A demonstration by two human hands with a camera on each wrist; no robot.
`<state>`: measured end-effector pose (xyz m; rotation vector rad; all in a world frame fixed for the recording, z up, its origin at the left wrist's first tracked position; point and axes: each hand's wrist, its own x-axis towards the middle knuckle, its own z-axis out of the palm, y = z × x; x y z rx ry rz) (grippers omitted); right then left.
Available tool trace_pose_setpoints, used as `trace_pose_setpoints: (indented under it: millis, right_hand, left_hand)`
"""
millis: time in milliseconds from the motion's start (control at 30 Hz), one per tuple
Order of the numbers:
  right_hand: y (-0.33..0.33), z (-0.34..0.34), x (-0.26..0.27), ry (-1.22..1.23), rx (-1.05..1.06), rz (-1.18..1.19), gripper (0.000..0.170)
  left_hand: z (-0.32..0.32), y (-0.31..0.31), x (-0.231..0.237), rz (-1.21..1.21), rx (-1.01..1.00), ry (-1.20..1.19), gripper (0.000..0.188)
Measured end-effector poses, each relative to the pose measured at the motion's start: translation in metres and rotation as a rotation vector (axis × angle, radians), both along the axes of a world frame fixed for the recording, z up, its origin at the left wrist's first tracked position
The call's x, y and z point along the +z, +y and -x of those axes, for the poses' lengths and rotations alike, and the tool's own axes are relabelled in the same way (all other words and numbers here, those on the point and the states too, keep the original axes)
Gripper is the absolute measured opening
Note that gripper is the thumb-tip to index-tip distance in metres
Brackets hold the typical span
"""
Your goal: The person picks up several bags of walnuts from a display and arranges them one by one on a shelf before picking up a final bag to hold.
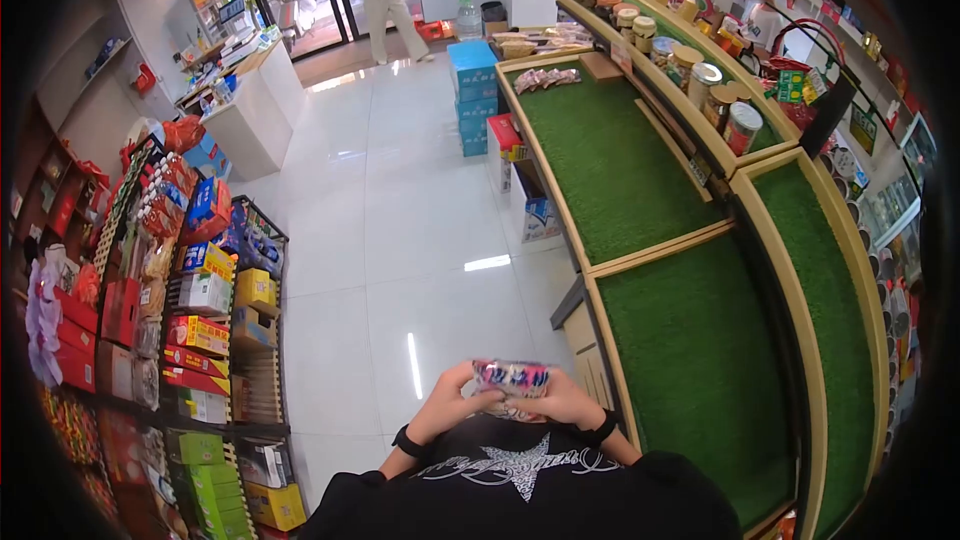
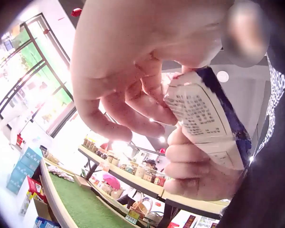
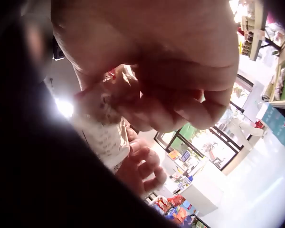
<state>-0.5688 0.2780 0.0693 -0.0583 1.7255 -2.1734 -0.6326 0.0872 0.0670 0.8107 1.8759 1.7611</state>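
A small shiny packet point(image 1: 512, 378), pink, white and dark blue, is held close in front of the chest. The left hand point(image 1: 449, 402) pinches its left side, thumb on the near face. At its right side the right hand point(image 1: 568, 402) grips it the same way. In the left wrist view, the packet's back point(image 2: 199, 111) shows a white panel of small print, with the left hand point(image 2: 128, 71) above and the right hand point(image 2: 194, 166) below. The right wrist view shows the right hand point(image 3: 152, 71) over the packet point(image 3: 104, 137), the left hand point(image 3: 142, 168) beyond.
Long display counters with green matting point(image 1: 690, 340) run along the right, with jars point(image 1: 740, 127) on the upper shelf. Racks of boxed goods point(image 1: 200, 330) line the left. Blue cartons point(image 1: 474, 90) stand ahead on the tiled floor point(image 1: 370, 240); a person point(image 1: 385, 0) is near the doorway.
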Motion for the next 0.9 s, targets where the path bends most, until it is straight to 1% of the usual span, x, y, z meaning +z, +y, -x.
trace_pose_setpoints:
  millis: [33, 67, 100, 133, 167, 200, 233, 267, 300, 333, 367, 400, 467, 500, 567, 700, 767, 800, 867, 900]
  right_hand:
    - [-0.006, 0.009, -0.01, 0.07, -0.037, -0.069, 0.026]
    - [-0.012, 0.016, -0.016, 0.143, -0.073, -0.139, 0.028]
    - [-0.011, 0.024, -0.014, 0.05, -0.011, -0.216, 0.035]
    - [-0.015, 0.031, -0.017, 0.042, -0.002, -0.215, 0.035]
    - [-0.017, 0.041, -0.021, 0.095, -0.013, -0.245, 0.037]
    - [-0.018, 0.05, -0.026, 0.149, -0.023, -0.276, 0.039]
    - [-0.021, 0.057, -0.03, 0.145, -0.045, -0.273, 0.044]
    - [-0.022, 0.066, -0.029, 0.14, -0.034, -0.279, 0.044]
    - [-0.022, 0.074, -0.024, 0.089, 0.006, -0.335, 0.045]
    - [-0.022, 0.082, -0.021, 0.039, 0.046, -0.389, 0.046]
    - [-0.021, 0.09, -0.033, 0.057, 0.087, -0.453, 0.046]
    - [-0.02, 0.098, -0.032, 0.054, 0.093, -0.45, 0.046]
    - [-0.019, 0.115, -0.026, 0.108, 0.076, -0.461, 0.044]
    - [-0.016, 0.124, -0.026, 0.106, 0.079, -0.457, 0.044]
    - [-0.009, 0.144, -0.025, 0.039, 0.052, -0.355, 0.039]
    - [0.016, 0.193, -0.012, 0.025, 0.07, -0.252, 0.036]
    - [0.03, 0.224, 0.002, 0.081, 0.117, -0.294, 0.034]
    - [0.037, 0.237, 0.001, 0.091, 0.113, -0.288, 0.034]
    - [0.052, 0.266, -0.004, 0.235, 0.101, -0.283, 0.031]
    - [0.068, 0.288, -0.002, 0.24, 0.094, -0.29, 0.031]
  left_hand:
    - [0.003, -0.003, 0.001, -0.011, 0.071, -0.008, 0.025]
    - [0.007, -0.009, 0.0, -0.004, 0.076, -0.022, 0.025]
    - [0.012, -0.013, -0.001, 0.029, 0.116, -0.028, 0.023]
    - [0.017, -0.017, -0.001, 0.059, 0.157, -0.03, 0.022]
    - [0.02, -0.018, -0.003, 0.082, 0.207, -0.018, 0.018]
    - [0.023, -0.021, -0.005, 0.079, 0.217, -0.025, 0.018]
    - [0.026, -0.023, -0.009, 0.095, 0.258, -0.051, 0.018]
    - [0.029, -0.024, -0.011, 0.11, 0.299, -0.076, 0.018]
    - [0.033, -0.024, -0.013, 0.105, 0.307, -0.086, 0.018]
    - [0.038, -0.024, -0.015, 0.091, 0.351, -0.144, 0.018]
    - [0.044, -0.024, -0.016, 0.08, 0.393, -0.201, 0.018]
    - [0.052, -0.023, -0.018, 0.083, 0.398, -0.205, 0.018]
    - [0.069, -0.018, -0.023, 0.093, 0.428, -0.06, 0.018]
    - [0.079, -0.015, -0.024, 0.098, 0.431, -0.063, 0.018]
    - [0.101, -0.005, -0.025, 0.098, 0.514, -0.115, 0.018]
    - [0.149, 0.018, -0.021, 0.085, 0.509, -0.019, 0.015]
    - [0.176, 0.028, -0.022, 0.124, 0.532, -0.298, 0.014]
    - [0.19, 0.032, -0.023, 0.128, 0.532, -0.285, 0.014]
    - [0.219, 0.042, -0.026, 0.088, 0.477, -0.226, 0.018]
    - [0.244, 0.054, -0.024, 0.081, 0.47, -0.221, 0.018]
